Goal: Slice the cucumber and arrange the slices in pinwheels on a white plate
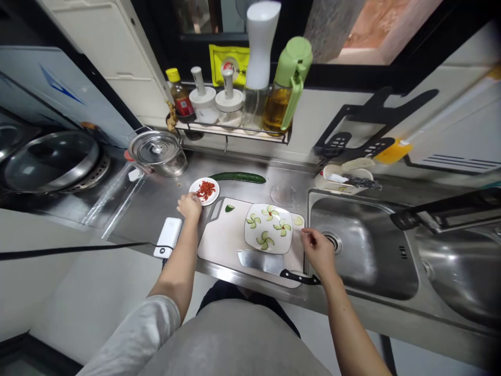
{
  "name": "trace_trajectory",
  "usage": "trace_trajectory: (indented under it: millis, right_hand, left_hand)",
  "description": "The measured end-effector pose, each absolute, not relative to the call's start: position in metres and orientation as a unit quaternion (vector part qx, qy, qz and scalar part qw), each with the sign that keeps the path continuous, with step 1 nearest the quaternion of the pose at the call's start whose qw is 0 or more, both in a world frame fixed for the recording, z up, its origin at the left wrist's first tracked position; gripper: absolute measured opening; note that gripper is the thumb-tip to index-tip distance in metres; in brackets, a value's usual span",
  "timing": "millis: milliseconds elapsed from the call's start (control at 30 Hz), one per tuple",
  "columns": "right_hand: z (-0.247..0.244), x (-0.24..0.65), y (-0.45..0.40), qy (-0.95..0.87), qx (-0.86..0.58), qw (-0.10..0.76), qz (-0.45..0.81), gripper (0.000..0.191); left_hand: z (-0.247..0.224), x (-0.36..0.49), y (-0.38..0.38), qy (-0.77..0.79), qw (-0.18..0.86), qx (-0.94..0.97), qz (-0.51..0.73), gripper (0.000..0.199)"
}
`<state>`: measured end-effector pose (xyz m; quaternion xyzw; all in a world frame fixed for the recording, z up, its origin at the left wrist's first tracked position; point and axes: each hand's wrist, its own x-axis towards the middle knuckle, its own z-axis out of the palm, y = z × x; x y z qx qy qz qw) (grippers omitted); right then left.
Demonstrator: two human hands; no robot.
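My left hand point(190, 206) is closed at the near left rim of a small white plate point(192, 186), its fingertips partly hidden. Chopped red pieces point(205, 190), like dried berries, lie on that plate. My right hand point(319, 251) hovers by the board's right edge near the sink, thumb and fingers pinched; anything between them is too small to make out. A white square plate point(270, 247) rests on the cutting board point(223, 235), bearing several flower shapes of cucumber slices point(265, 240), at least two with red centres. Below the plate lies a cleaver point(262, 261), its black handle pointing right.
A whole cucumber point(238, 177) lies behind the board, and a cucumber end piece point(229, 208) sits on it. The sink point(364, 250) is at right. A lidded pot point(158, 151), a white power bank point(168, 237) and a seasoning rack point(235, 130) stand around.
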<state>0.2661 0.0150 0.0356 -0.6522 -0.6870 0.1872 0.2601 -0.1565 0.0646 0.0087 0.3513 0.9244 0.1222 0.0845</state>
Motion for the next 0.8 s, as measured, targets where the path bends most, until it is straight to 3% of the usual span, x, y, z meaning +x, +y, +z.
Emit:
trace_trajectory:
  millis: [267, 667, 800]
  right_hand:
    - [0.032, 0.277, 0.004, -0.675, -0.660, 0.263, 0.198, 0.038]
    - [0.030, 0.273, -0.001, -0.669, -0.667, 0.259, 0.202, 0.041]
    - [0.031, 0.271, -0.001, -0.666, -0.669, 0.259, 0.205, 0.042]
  left_hand:
    - [0.003, -0.169, 0.073, 0.885, 0.063, 0.452, 0.095, 0.028]
    - [-0.001, -0.177, 0.078, 0.897, 0.100, 0.417, 0.107, 0.020]
    - [-0.003, -0.180, 0.077, 0.894, 0.097, 0.427, 0.099, 0.026]
